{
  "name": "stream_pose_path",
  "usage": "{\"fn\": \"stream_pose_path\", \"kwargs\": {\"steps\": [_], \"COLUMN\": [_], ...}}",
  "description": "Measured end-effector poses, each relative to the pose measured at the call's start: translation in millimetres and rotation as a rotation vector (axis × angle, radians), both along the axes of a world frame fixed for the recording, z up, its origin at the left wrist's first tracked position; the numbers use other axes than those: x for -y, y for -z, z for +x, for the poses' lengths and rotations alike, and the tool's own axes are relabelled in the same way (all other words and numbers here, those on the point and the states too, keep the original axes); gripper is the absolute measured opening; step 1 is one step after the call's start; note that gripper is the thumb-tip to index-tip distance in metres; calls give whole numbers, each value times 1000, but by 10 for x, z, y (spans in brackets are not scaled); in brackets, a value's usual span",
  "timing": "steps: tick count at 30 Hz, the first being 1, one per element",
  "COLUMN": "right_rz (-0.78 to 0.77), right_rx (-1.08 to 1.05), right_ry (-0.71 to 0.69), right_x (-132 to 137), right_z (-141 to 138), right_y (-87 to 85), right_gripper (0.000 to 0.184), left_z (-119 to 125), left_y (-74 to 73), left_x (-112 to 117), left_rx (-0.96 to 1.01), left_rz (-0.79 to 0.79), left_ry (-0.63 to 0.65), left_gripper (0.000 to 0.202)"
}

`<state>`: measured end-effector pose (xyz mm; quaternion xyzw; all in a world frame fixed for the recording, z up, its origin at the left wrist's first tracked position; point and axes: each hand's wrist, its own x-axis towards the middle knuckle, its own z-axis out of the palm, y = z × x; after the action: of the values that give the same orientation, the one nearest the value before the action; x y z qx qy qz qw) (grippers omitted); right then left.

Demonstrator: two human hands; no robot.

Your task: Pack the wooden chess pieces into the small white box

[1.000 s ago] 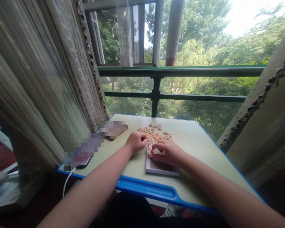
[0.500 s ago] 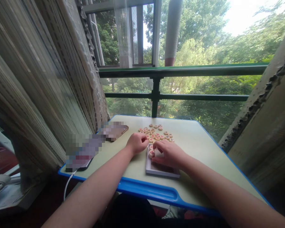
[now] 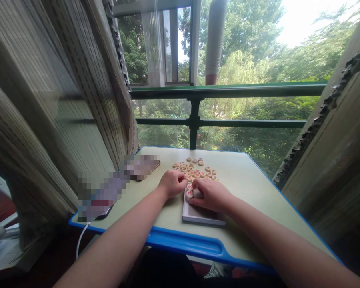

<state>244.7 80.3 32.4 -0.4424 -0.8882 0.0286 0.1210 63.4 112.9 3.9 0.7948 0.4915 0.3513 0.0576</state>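
Note:
My left hand [image 3: 172, 183] is curled closed at the left of a cluster of round Chinese chess pieces [image 3: 197, 173]; whatever its fingers may hold is hidden. A shallow, light-rimmed box [image 3: 204, 221] lies in front of the cluster. Over it reaches my right hand [image 3: 212, 195], thumb and forefinger bent around the right side of a Chinese chess piece [image 3: 189, 194] with red writing. Just behind that one, another red-marked piece [image 3: 190, 187] sits at the box's left side. My right hand covers much of the box's inside.
The pale tabletop [image 3: 249, 224] has a blue edge with a molded groove [image 3: 186, 242] at the front. On the left lie a blurred phone-like item [image 3: 103, 200] with a white cable [image 3: 80, 240] and a brownish flat object [image 3: 145, 168]. A green railing [image 3: 228, 91] stands behind.
The view has shifted slightly. The fingers of my right hand have drawn in closer around the front chess piece. My left hand keeps its curled pose beside the cluster.

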Motion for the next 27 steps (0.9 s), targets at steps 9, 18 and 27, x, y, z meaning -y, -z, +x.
{"fn": "stream_pose_path", "kwargs": {"steps": [9,18,27], "right_rz": [7,-57,-65], "right_rx": [7,116,119], "right_ry": [18,58,59], "right_x": [-4,25,27], "right_z": [8,23,9], "right_y": [-13,-127,-112], "right_gripper": [32,38,35], "left_z": [-2,3,0], "left_y": [2,-9,0], "left_x": [1,10,2], "left_rx": [-9,-25,-14], "left_rz": [5,-14,-21], "left_ry": [-10,-16,-11], "left_gripper": [16,18,18]}}
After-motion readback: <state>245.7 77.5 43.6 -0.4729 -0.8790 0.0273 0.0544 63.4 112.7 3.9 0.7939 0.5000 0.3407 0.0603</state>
